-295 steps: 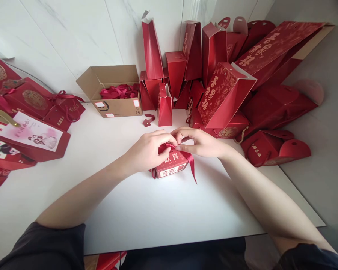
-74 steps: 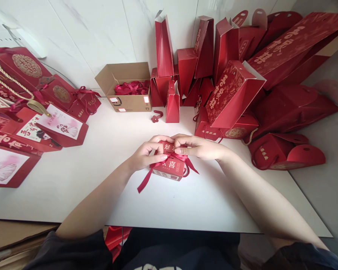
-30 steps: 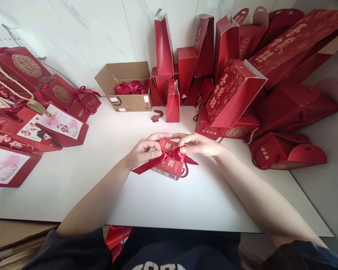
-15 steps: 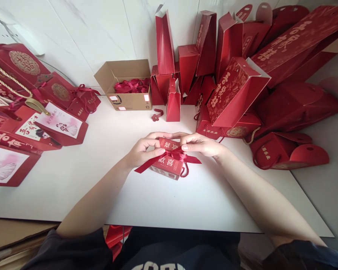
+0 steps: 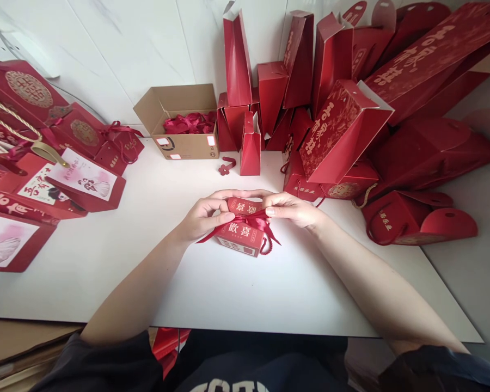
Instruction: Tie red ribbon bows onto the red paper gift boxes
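Head view: red box [image 5: 245,235] rests on the white tabletop [image 5: 249,299], front and centre, between both hands. Printed top faces up; near characters read upright from the person's side, far ones inverted. Near side panel slants a little, right end closer to the person, so the box sits slightly turned. Long axis hard to call: hands hide the back corners and much of the left side.

Ribbon [image 5: 251,220] crosses the top from left to right, gathered in a bow about the middle. One tail points left and toward the person, the other right and toward the person. Cord [image 5: 266,246] loops out at the right side.

Left hand [image 5: 208,215]: thumb and forefinger pinching the bow's left part, other fingers curled round behind the box. Right hand [image 5: 291,208]: thumb and forefinger pinching the bow's right part. Fingertips of both hands come together behind the box; contact there unclear.

Beyond the hands: flower tag [image 5: 225,167] lying flat, small tapered box [image 5: 250,155] upright just right of it. Open carton [image 5: 188,148] farther back, to the left, holding a heap of red ribbons [image 5: 190,124]. Tall boxes [image 5: 237,65] stacked against the wall [image 5: 126,43]. White card [image 5: 84,177] on a red package, left. Flap box [image 5: 416,220] at far right.
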A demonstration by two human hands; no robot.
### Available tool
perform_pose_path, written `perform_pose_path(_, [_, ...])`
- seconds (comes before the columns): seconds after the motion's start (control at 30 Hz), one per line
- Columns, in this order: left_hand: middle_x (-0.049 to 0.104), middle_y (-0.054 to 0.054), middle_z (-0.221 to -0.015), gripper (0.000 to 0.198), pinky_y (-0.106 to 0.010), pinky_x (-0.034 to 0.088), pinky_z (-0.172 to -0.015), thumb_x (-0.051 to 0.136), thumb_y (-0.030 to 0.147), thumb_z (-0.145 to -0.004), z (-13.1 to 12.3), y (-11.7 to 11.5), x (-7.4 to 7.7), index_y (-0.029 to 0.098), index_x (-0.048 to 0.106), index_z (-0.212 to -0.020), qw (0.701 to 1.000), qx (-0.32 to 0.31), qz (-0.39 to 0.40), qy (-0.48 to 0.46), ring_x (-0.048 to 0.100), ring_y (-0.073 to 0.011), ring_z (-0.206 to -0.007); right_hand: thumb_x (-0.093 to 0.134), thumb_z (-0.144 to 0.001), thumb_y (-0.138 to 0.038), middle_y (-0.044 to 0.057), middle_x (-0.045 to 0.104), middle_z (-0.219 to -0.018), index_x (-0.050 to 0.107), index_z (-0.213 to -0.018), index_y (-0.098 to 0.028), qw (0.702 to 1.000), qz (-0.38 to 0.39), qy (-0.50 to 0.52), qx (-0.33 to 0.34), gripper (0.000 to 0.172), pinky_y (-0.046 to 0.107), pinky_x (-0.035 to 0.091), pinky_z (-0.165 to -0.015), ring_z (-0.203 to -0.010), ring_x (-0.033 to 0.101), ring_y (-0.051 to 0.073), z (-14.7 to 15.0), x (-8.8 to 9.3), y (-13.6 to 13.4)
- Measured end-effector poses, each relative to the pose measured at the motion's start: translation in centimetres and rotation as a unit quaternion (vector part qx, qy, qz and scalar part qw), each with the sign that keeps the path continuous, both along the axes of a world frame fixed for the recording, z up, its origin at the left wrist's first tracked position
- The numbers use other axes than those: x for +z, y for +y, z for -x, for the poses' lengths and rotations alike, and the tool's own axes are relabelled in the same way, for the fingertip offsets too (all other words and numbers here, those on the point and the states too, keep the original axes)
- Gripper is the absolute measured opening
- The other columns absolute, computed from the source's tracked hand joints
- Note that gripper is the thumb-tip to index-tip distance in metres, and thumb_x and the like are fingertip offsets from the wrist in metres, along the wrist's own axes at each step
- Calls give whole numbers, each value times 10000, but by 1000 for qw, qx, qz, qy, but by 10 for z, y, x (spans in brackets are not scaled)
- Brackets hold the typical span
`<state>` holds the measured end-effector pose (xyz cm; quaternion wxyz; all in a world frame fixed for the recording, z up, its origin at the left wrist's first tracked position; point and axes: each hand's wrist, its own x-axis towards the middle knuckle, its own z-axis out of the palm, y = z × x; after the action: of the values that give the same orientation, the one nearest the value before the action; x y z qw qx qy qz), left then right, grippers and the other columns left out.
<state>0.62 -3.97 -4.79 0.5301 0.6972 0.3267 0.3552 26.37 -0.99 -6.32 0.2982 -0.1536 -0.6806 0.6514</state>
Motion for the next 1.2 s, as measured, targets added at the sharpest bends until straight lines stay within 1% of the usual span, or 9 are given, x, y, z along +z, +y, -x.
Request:
perform_pose_path(0.13, [559, -100, -1362, 243, -438, 378, -1098, 676, 268, -849, 2, 3, -4, 163, 600, -643, 1000, -2, -5, -3, 442, -283, -1339, 641, -878, -461, 80, 485, -1458, 593, -649, -175, 1000, -5, 1, 5, 370, 469, 336, -1084, -1353, 413, 291, -1, -1, 0])
perform_pose_path(0.3, [605, -94, -1261, 222, -440, 337, -1124, 661, 288, -867, 2, 5, -6, 172, 641, -679, 1000, 14, 7, -3, 444, -267, -1331, 635, -894, -426, 79, 542, -1387, 613, -679, -178, 1000, -5, -2, -31, 329, 462, 318, -1102, -1333, 444, 269, -3, -4, 3])
perform_pose_path(0.5, [491, -88, -1402, 244, -433, 442, -1028, 603, 354, -906, -1, 1, -2, 184, 730, -785, 998, 1, 62, -22, 516, -294, -1255, 588, -927, -417, 75, 584, -1231, 590, -1088, -234, 984, -79, -41, -157, 244, 400, 456, -947, -1096, 580, 210, 5, 13, -2])
perform_pose_path(0.57, [478, -85, -1419, 248, -432, 446, -1028, 593, 365, -911, -3, -1, -1, 196, 759, -837, 998, -1, 62, -24, 514, -303, -1258, 593, -926, -415, 60, 604, -1094, 598, -1061, -228, 958, -186, -73, -206, 231, 365, 464, -891, -989, 582, 191, 10, 25, -12])
perform_pose_path(0.67, [496, -72, -1412, 257, -420, 428, -1057, 585, 359, -916, -4, -2, 0, 209, 778, -838, 998, -2, 53, -39, 511, -300, -1266, 681, -863, -435, 45, 607, -965, 639, -994, -207, 903, -371, -107, -190, 266, 363, 428, -883, -922, 557, 191, 22, 39, -33])
perform_pose_path(0.77, [501, -70, -1411, 260, -416, 396, -1099, 553, 361, -935, -4, -1, -3, 227, 775, -950, 996, 8, 62, -66, 486, -292, -1299, 702, -834, -476, 57, 612, -949, 646, -1046, -194, 814, -524, -177, -177, 357, 414, 358, -884, -916, 525, 222, 40, 41, -55])
perform_pose_path(0.87, [498, -88, -1406, 280, -433, 390, -1106, 547, 377, -936, -4, 0, -6, 202, 765, -940, 994, 13, 75, -80, 479, -296, -1303, 543, -965, -264, 62, 611, -907, 641, -1119, -200, 732, -598, -248, -214, 193, 411, 325, -847, -895, 500, 218, 57, 31, -70])
perform_pose_path(1.03, [533, -94, -1348, 218, -417, 348, -1133, 613, 326, -900, -5, -3, -3, 174, 726, -793, 996, 41, 61, -60, 442, -283, -1334, 451, -978, -98, 41, 654, -949, 670, -1011, -196, 710, -611, -232, -262, 243, 363, 354, -809, -895, 518, 188, 68, 12, -75])
perform_pose_path(1.2, [553, -90, -1339, 231, -386, 387, -1083, 642, 353, -870, -7, -4, 2, 165, 690, -745, 992, 87, 70, -55, 478, -283, -1292, 463, -987, -128, 37, 654, -1232, 675, -1011, -197, 715, -630, -183, -240, 224, 364, 367, -1005, -1171, 505, 186, 66, 10, -73])
